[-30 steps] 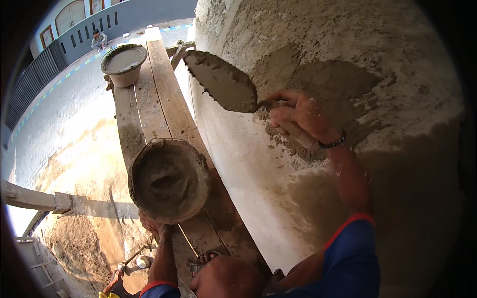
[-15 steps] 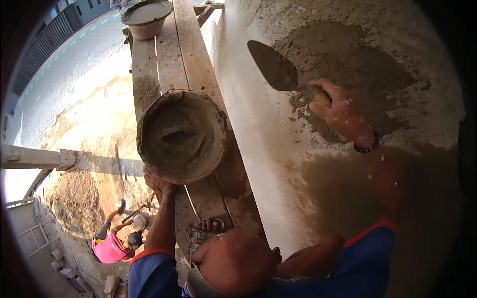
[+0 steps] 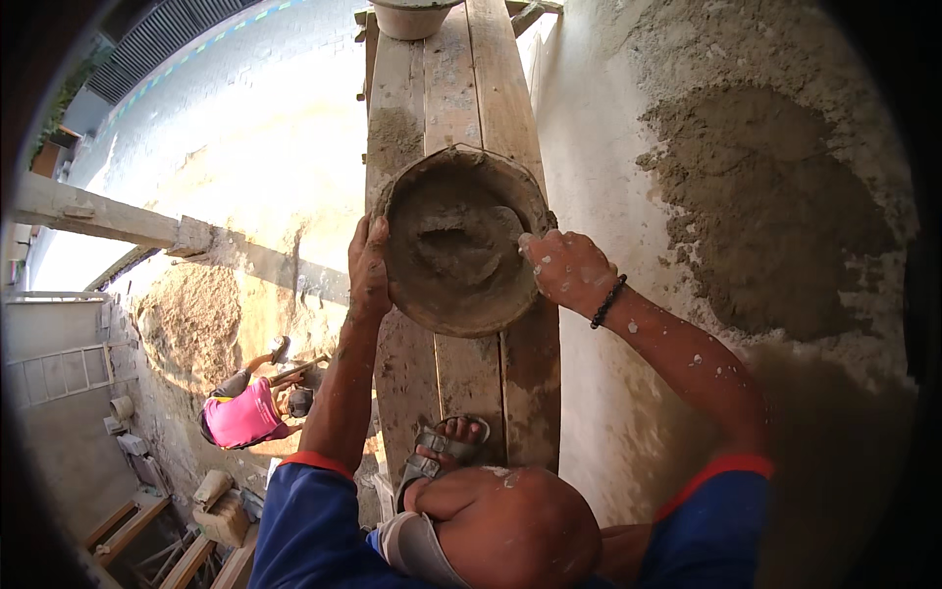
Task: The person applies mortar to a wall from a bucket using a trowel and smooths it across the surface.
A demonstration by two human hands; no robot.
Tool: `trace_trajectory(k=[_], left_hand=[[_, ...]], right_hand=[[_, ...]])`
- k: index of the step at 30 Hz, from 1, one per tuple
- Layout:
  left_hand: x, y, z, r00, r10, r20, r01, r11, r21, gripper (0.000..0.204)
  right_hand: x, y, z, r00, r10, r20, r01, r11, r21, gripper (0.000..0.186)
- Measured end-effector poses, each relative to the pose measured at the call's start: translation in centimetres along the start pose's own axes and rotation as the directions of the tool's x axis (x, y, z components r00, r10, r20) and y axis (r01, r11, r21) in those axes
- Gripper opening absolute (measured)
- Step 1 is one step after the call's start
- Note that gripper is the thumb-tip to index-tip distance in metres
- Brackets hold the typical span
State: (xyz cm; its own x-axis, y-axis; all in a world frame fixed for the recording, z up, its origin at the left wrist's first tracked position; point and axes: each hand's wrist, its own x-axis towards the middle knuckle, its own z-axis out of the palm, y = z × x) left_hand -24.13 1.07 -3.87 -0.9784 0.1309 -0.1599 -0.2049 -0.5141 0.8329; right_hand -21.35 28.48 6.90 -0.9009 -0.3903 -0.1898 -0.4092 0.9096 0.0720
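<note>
A round bucket [image 3: 422, 316] crusted with mortar stands on the planks in front of me. Grey wet mortar [image 3: 461, 257] fills its inside, with a hollow in the middle. My left hand [image 3: 369, 273] grips the bucket's left side, the thumb up by the rim. At the opposite rim my right hand [image 3: 571, 271] is closed round the trowel, whose handle is hidden in the fist. The mortar-coated trowel blade [image 3: 507, 222] shows only faintly inside the bucket, near my thumb. A dark wet mortar patch [image 3: 770, 206] covers part of the wall at right.
I am on a raised plank scaffold [image 3: 407, 368], a sandalled foot [image 3: 446, 447] near the bucket. A second bucket [image 3: 412, 22] stands at the far end. Below left, a person in a pink shirt [image 3: 243, 414] works beside a sand heap [image 3: 191, 309]. A timber beam [image 3: 108, 218] juts in at left.
My right hand has come away from the wall with the trowel, down to the bucket's right rim. My left hand has moved up along the bucket's left side. The view has shifted.
</note>
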Motion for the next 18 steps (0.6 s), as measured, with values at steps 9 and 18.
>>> trace_trajectory(k=[9,18], left_hand=[[-3.7,-0.8,3.2,0.973,0.044,-0.228,-0.008,0.987,0.158,0.06],[-3.8,0.7,3.4,0.992,0.012,-0.128,0.008,0.987,0.16,0.054]], right_hand=[[-2.2,-1.0,3.4,0.994,0.006,0.107,-0.065,0.83,0.554,0.031],[-6.7,1.6,5.5,0.991,-0.087,-0.099,0.119,0.914,0.387,0.036]])
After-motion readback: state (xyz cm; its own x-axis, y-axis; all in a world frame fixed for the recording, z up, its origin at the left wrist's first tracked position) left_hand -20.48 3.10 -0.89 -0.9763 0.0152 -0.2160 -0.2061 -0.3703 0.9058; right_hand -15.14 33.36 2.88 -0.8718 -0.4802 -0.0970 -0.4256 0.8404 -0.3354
